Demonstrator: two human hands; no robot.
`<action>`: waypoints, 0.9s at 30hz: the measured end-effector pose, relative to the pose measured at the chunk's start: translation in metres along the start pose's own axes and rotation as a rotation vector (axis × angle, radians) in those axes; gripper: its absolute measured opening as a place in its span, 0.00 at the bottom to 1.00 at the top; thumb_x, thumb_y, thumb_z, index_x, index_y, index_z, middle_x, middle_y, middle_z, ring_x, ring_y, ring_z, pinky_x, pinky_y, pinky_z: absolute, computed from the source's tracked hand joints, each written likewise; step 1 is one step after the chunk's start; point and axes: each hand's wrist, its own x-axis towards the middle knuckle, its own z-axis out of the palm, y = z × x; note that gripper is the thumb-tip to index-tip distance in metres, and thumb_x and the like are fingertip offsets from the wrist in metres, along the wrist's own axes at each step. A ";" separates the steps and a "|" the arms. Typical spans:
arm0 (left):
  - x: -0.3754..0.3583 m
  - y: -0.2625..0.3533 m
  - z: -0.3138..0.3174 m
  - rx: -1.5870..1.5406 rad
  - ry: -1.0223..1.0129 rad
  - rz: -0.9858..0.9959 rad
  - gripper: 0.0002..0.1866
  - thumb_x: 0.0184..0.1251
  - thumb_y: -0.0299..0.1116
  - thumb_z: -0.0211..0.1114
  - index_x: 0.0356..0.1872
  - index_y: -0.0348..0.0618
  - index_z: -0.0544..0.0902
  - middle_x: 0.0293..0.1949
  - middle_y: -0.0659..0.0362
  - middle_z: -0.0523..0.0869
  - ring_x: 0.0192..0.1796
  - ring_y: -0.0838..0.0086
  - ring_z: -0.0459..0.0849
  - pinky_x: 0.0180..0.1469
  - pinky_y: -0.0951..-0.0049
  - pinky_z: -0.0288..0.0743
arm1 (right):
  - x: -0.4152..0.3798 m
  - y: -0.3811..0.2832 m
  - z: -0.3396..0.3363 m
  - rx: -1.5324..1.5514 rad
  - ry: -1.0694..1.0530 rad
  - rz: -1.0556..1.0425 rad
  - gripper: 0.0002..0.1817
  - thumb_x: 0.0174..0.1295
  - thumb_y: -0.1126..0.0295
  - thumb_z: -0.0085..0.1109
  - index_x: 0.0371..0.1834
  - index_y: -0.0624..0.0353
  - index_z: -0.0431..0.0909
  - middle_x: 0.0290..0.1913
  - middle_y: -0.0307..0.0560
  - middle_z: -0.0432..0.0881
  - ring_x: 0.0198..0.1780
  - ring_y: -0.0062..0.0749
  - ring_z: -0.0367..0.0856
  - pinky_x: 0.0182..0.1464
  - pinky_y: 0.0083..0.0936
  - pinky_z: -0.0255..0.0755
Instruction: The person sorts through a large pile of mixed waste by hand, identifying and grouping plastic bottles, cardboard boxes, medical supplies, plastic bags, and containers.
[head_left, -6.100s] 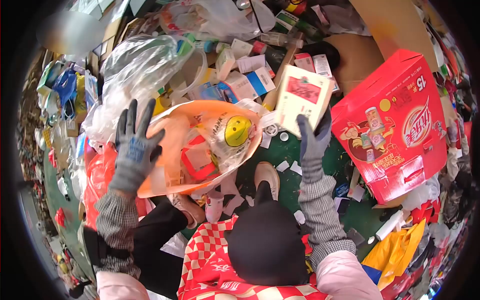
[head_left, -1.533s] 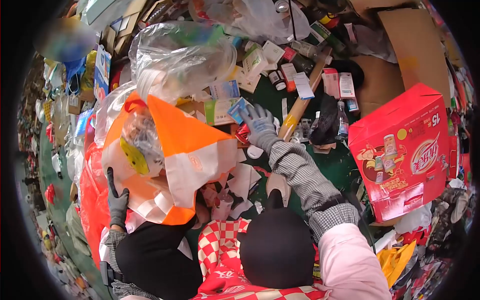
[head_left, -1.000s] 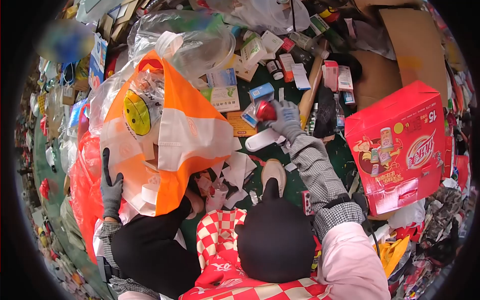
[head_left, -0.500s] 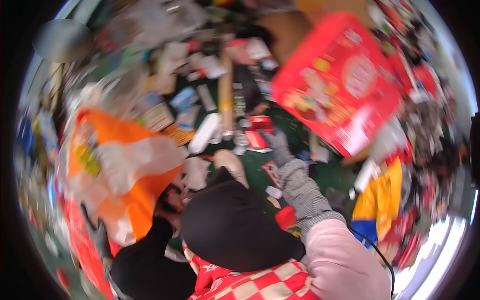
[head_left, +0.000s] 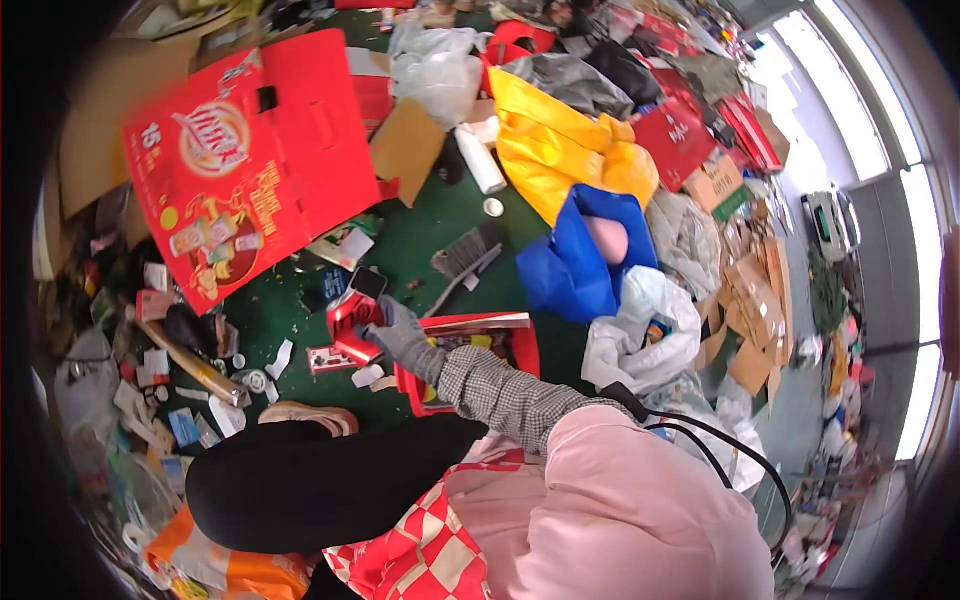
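Note:
My right hand (head_left: 400,332), in a grey glove, grips a small shiny red packet (head_left: 350,322) just above the green floor. The hand is at the left edge of an open red crate (head_left: 512,345) that lies under my checked sleeve and holds mixed scraps. My left hand is out of sight. A corner of the orange plastic bag (head_left: 235,572) shows at the bottom left, beside my black-trousered leg (head_left: 300,490).
A big red carton (head_left: 250,150) lies at the upper left. Yellow bag (head_left: 560,145), blue bag (head_left: 575,265) and white bag (head_left: 640,335) pile to the right. A brush (head_left: 465,255), a white bottle (head_left: 480,160), a wooden stick (head_left: 190,362) and small boxes litter the floor.
My view has swung sharply to the right. My right hand picked up the red packet from the litter and carried it over to the red crate. The orange bag and my left hand dropped out of view.

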 end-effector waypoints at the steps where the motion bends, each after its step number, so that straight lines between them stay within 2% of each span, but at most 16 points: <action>1: 0.002 0.007 0.003 0.011 -0.004 0.016 0.34 0.58 0.24 0.55 0.68 0.46 0.58 0.67 0.54 0.62 0.68 0.64 0.60 0.65 0.69 0.58 | 0.002 0.000 -0.015 0.011 0.168 -0.022 0.25 0.44 0.66 0.65 0.48 0.63 0.73 0.40 0.54 0.81 0.47 0.45 0.79 0.51 0.32 0.70; 3: 0.006 0.016 0.006 0.028 -0.022 0.039 0.34 0.58 0.25 0.56 0.68 0.46 0.58 0.67 0.53 0.62 0.68 0.64 0.60 0.65 0.68 0.58 | 0.001 0.001 -0.050 -0.060 0.339 -0.045 0.25 0.45 0.67 0.64 0.48 0.65 0.72 0.40 0.56 0.81 0.46 0.45 0.79 0.50 0.32 0.71; 4: 0.007 0.020 0.006 0.035 -0.027 0.047 0.34 0.58 0.25 0.56 0.68 0.46 0.58 0.67 0.53 0.62 0.68 0.64 0.60 0.65 0.68 0.58 | -0.005 -0.029 -0.077 -0.141 0.339 -0.045 0.25 0.46 0.67 0.64 0.48 0.66 0.72 0.41 0.57 0.80 0.46 0.44 0.80 0.50 0.31 0.71; 5: 0.009 0.023 0.006 0.040 -0.032 0.060 0.34 0.58 0.25 0.56 0.68 0.46 0.59 0.67 0.53 0.62 0.68 0.63 0.60 0.65 0.68 0.58 | 0.004 -0.017 -0.093 -0.030 0.377 -0.096 0.23 0.46 0.67 0.63 0.45 0.66 0.72 0.40 0.57 0.80 0.46 0.44 0.80 0.50 0.31 0.71; 7: 0.010 0.026 0.006 0.050 -0.035 0.072 0.33 0.58 0.25 0.56 0.68 0.47 0.59 0.66 0.53 0.63 0.68 0.63 0.60 0.64 0.68 0.58 | -0.001 -0.012 -0.133 -0.085 0.655 -0.116 0.20 0.47 0.69 0.62 0.43 0.66 0.72 0.39 0.57 0.80 0.46 0.43 0.79 0.48 0.31 0.71; 9: 0.012 0.027 0.005 0.055 -0.034 0.081 0.33 0.58 0.25 0.56 0.67 0.47 0.59 0.66 0.53 0.63 0.68 0.62 0.61 0.64 0.68 0.59 | -0.007 -0.013 -0.190 -0.088 0.727 -0.148 0.16 0.49 0.71 0.59 0.40 0.66 0.71 0.36 0.57 0.79 0.43 0.44 0.79 0.46 0.32 0.71; 10: 0.012 0.026 0.005 0.057 -0.037 0.082 0.33 0.58 0.26 0.57 0.67 0.47 0.59 0.66 0.53 0.63 0.68 0.62 0.61 0.64 0.67 0.59 | -0.021 -0.024 -0.208 -0.133 0.955 -0.221 0.14 0.51 0.73 0.57 0.40 0.67 0.70 0.35 0.58 0.77 0.41 0.44 0.78 0.45 0.33 0.69; 11: 0.012 0.024 0.005 0.064 -0.041 0.080 0.33 0.57 0.26 0.57 0.67 0.47 0.60 0.66 0.53 0.63 0.68 0.62 0.61 0.64 0.67 0.59 | -0.006 0.024 -0.240 0.006 1.091 -0.379 0.15 0.51 0.71 0.58 0.39 0.67 0.70 0.35 0.57 0.75 0.40 0.44 0.76 0.45 0.34 0.67; 12: 0.012 0.023 0.005 0.063 -0.039 0.082 0.33 0.57 0.26 0.57 0.67 0.47 0.60 0.65 0.52 0.64 0.67 0.62 0.61 0.64 0.67 0.59 | -0.041 -0.011 -0.265 -0.227 1.071 -0.262 0.16 0.52 0.71 0.58 0.42 0.68 0.69 0.39 0.58 0.75 0.44 0.44 0.74 0.48 0.35 0.66; 13: 0.012 0.020 0.006 0.056 -0.037 0.080 0.33 0.57 0.26 0.57 0.67 0.47 0.60 0.65 0.52 0.64 0.67 0.61 0.61 0.64 0.67 0.59 | -0.047 0.019 -0.302 -0.441 1.220 -0.194 0.18 0.53 0.70 0.57 0.44 0.68 0.68 0.42 0.58 0.74 0.45 0.45 0.73 0.49 0.36 0.65; 14: 0.013 0.018 0.006 0.061 -0.039 0.080 0.33 0.57 0.26 0.57 0.67 0.47 0.60 0.65 0.52 0.64 0.67 0.61 0.61 0.64 0.67 0.59 | -0.062 0.031 -0.333 -0.420 1.205 -0.200 0.21 0.54 0.66 0.57 0.47 0.68 0.67 0.44 0.60 0.73 0.47 0.48 0.72 0.52 0.37 0.64; 16: 0.011 0.008 0.006 0.059 -0.045 0.074 0.33 0.57 0.26 0.57 0.67 0.47 0.60 0.65 0.52 0.64 0.67 0.61 0.61 0.64 0.67 0.60 | -0.085 0.069 -0.388 -0.416 1.398 -0.235 0.22 0.55 0.64 0.57 0.48 0.67 0.67 0.45 0.56 0.74 0.49 0.44 0.73 0.53 0.33 0.66; 18: 0.009 -0.011 0.002 0.053 -0.051 0.063 0.33 0.57 0.27 0.58 0.67 0.48 0.61 0.65 0.52 0.65 0.67 0.60 0.61 0.64 0.66 0.60 | -0.127 0.062 -0.410 -0.988 1.402 0.124 0.29 0.56 0.62 0.57 0.59 0.67 0.64 0.55 0.59 0.71 0.58 0.48 0.69 0.61 0.35 0.61; 20: 0.005 -0.043 -0.010 0.045 -0.035 0.038 0.33 0.57 0.27 0.58 0.67 0.48 0.61 0.64 0.52 0.65 0.67 0.60 0.62 0.63 0.66 0.60 | -0.128 0.072 -0.433 -1.193 1.261 0.289 0.29 0.56 0.64 0.57 0.59 0.67 0.64 0.56 0.58 0.71 0.58 0.47 0.69 0.62 0.34 0.61; 25: -0.031 -0.129 -0.038 0.004 0.020 0.006 0.33 0.57 0.28 0.59 0.66 0.48 0.62 0.64 0.51 0.66 0.66 0.59 0.62 0.63 0.66 0.61 | -0.054 0.068 -0.463 -1.219 0.948 0.284 0.27 0.57 0.68 0.56 0.60 0.67 0.63 0.58 0.56 0.70 0.59 0.43 0.69 0.62 0.33 0.61; 27: -0.048 -0.159 -0.042 0.009 0.039 0.017 0.33 0.56 0.28 0.59 0.66 0.48 0.62 0.63 0.51 0.66 0.66 0.58 0.62 0.63 0.65 0.61 | -0.008 0.057 -0.443 -1.170 0.892 0.013 0.27 0.58 0.69 0.55 0.60 0.67 0.63 0.59 0.55 0.69 0.59 0.42 0.68 0.62 0.32 0.61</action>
